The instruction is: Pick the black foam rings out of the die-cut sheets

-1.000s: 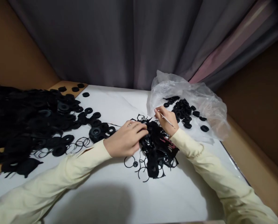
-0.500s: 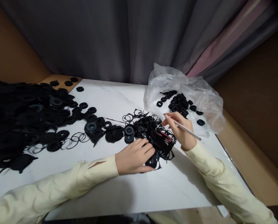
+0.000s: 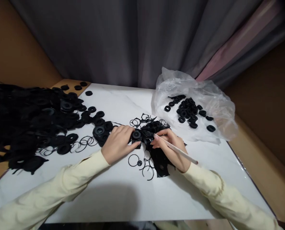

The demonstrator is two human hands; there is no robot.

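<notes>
Dark curtain [image 3: 96,41] behind, white tabletop [image 3: 161,204] below, head view only. Big heap of black rubber parts [image 3: 25,118] piled far left. Center, just in front of the person: tangled black scrap pile [image 3: 160,163], with a black ring piece [image 3: 137,134] at its left edge, beside the left hand [image 3: 119,143]. Left thumb and fingers bracket that ring piece; can't tell whether they pinch it or only rest there. Right hand [image 3: 177,155] grasps a white stick [image 3: 180,150] like a pen, fingertips over the pile; the tip is hidden, so contact not confirmed. Right rear: clear plastic bag [image 3: 220,105] with loose black rings [image 3: 189,108] lying on it. Handling notes, judgement only: the left hand would do best pinning the ring piece flat, thumb clear of the stick's line; the right is better off with short, low strokes than prying upward, since thin rubber likely stretches and springs back. Snagging neighboring strands looks like the main risk.
</notes>
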